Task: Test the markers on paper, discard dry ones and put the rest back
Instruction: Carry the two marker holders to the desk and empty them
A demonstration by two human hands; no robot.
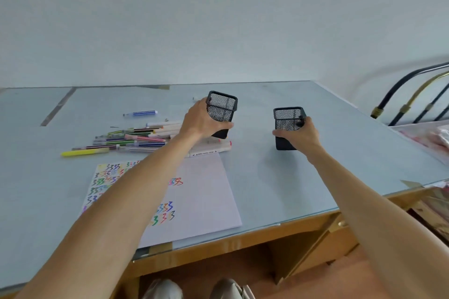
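Fingers of left hand (202, 120) grip tilted left cup (222, 110), right hand (300, 135) grips upright right cup (289, 124); markers (136, 138) lie crosswise left, nearer left hand.

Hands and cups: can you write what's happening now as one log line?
left hand grips tilted mesh cup | right hand grips upright mesh cup | markers piled on table | paper scribbled

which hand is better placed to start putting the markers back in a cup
Left, probably. The left hand holds its cup right beside the marker pile, so it could set the cup down there. The right hand grips the other cup farther from the pile.
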